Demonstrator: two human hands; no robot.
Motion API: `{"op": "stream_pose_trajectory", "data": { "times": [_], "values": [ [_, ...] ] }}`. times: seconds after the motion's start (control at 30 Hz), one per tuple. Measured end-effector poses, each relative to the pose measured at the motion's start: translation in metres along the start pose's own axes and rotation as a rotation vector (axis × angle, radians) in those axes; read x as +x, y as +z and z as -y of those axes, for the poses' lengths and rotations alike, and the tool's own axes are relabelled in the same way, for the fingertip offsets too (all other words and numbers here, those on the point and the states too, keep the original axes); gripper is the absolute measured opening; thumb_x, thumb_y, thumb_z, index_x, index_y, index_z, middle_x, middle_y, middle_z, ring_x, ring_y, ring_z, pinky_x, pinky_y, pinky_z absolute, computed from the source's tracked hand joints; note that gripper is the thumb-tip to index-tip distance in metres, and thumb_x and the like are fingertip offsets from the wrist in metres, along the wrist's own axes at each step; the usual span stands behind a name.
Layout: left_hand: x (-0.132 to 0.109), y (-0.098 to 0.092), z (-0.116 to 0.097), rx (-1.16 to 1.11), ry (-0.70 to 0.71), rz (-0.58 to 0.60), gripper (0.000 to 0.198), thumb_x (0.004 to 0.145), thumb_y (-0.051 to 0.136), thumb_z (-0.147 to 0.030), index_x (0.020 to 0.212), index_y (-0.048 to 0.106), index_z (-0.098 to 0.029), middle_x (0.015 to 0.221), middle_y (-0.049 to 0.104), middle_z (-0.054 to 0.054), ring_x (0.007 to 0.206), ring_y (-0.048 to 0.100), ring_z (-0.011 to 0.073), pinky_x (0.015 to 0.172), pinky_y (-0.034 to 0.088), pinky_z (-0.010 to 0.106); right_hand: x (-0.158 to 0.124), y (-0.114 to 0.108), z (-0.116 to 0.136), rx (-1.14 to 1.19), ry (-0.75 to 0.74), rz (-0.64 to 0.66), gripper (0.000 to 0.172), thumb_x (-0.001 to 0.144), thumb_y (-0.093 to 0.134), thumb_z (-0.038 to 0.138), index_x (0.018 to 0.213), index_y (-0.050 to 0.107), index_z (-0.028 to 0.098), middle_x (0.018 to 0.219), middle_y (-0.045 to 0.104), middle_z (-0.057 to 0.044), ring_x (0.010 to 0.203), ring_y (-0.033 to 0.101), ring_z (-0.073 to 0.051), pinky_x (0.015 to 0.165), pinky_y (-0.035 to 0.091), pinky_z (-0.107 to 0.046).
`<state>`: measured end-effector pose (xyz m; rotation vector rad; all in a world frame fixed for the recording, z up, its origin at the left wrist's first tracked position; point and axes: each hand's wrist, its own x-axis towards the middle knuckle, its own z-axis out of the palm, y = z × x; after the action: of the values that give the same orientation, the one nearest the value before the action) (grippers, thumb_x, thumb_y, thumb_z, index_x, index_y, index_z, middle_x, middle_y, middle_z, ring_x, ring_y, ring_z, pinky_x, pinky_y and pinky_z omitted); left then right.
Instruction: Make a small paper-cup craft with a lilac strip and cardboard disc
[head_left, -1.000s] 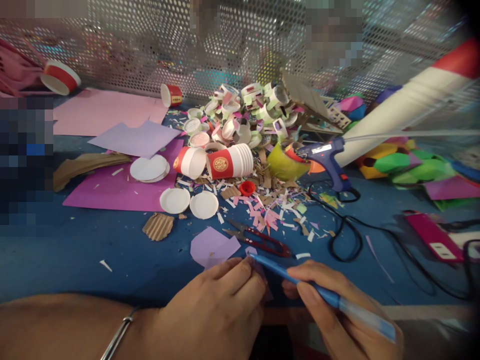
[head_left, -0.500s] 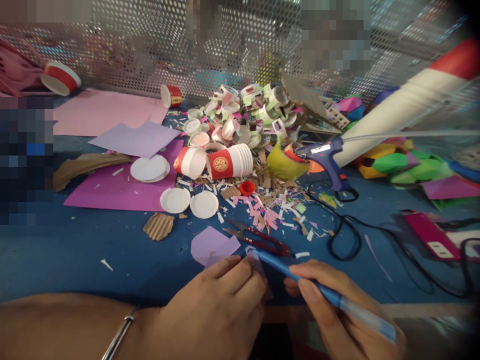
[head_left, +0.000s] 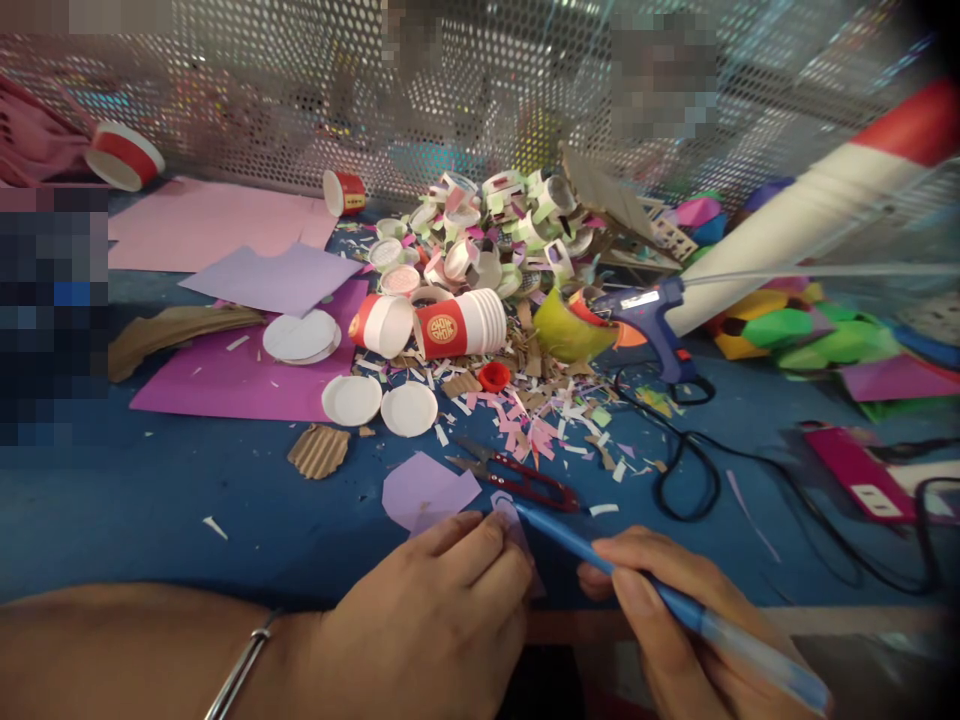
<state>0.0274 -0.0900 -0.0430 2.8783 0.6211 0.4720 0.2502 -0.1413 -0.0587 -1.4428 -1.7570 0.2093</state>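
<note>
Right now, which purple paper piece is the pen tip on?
The small lilac scrap pinched under the left hand, not the larger lilac cutout lying loose beside it. The right hand holds the blue pen.

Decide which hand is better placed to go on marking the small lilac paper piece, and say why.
Right. The right hand grips the blue pen, its tip at the lilac paper piece; the left hand pins that piece down.

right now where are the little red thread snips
The red thread snips lie on the blue table near the middle of the head view, just beyond the blue pen tip and right of the lilac paper piece.
</note>
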Motion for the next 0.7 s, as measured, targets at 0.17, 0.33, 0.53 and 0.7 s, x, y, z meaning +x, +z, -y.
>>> {"op": "stream_pose_trajectory", "data": {
  "times": [0.17, 0.33, 0.53, 0.7],
  "values": [
    [-0.0009, 0.0005, 0.0003, 0.008, 0.006, -0.013, 0.03, 0.1, 0.041, -0.019, 0.099, 0.07, -0.011, 0.107, 0.068, 0.01, 0.105, 0.06, 0.0247, 0.094, 0.048, 0.037, 0.0015, -0.0012, 0.0017, -0.014, -0.015, 0.039, 0.02, 0.09, 0.059, 0.015, 0.104, 0.069, 0.024, 0.092, 0.076, -0.001, 0.066, 0.074, -0.015, 0.066, 0.062, -0.024],
    [0.0008, 0.0006, 0.0031, 0.01, 0.015, -0.027, 0.031, 0.1, 0.041, -0.02, 0.1, 0.071, -0.012, 0.106, 0.069, 0.009, 0.105, 0.06, 0.0252, 0.094, 0.048, 0.036, 0.0031, 0.0004, 0.0035, -0.017, -0.015, 0.045, 0.018, 0.091, 0.059, 0.016, 0.103, 0.069, 0.025, 0.093, 0.076, 0.0, 0.07, 0.075, -0.015, 0.072, 0.062, -0.024],
    [0.0005, -0.0018, 0.0021, 0.013, 0.011, -0.01, 0.03, 0.099, 0.041, -0.018, 0.101, 0.07, -0.012, 0.107, 0.069, 0.009, 0.104, 0.06, 0.0243, 0.093, 0.049, 0.036, 0.0027, 0.0001, 0.0035, -0.039, -0.008, 0.05, 0.019, 0.091, 0.058, 0.016, 0.104, 0.069, 0.025, 0.094, 0.076, 0.0, 0.069, 0.075, -0.015, 0.073, 0.062, -0.025],
    [0.0002, -0.0025, 0.0004, 0.037, 0.011, 0.001, 0.03, 0.099, 0.041, -0.019, 0.103, 0.07, -0.012, 0.109, 0.069, 0.01, 0.107, 0.059, 0.0248, 0.095, 0.048, 0.036, 0.0018, -0.0002, 0.0042, -0.045, -0.021, 0.025, 0.018, 0.091, 0.058, 0.015, 0.103, 0.068, 0.024, 0.092, 0.076, -0.002, 0.068, 0.074, -0.016, 0.068, 0.062, -0.027]
  ]
}}
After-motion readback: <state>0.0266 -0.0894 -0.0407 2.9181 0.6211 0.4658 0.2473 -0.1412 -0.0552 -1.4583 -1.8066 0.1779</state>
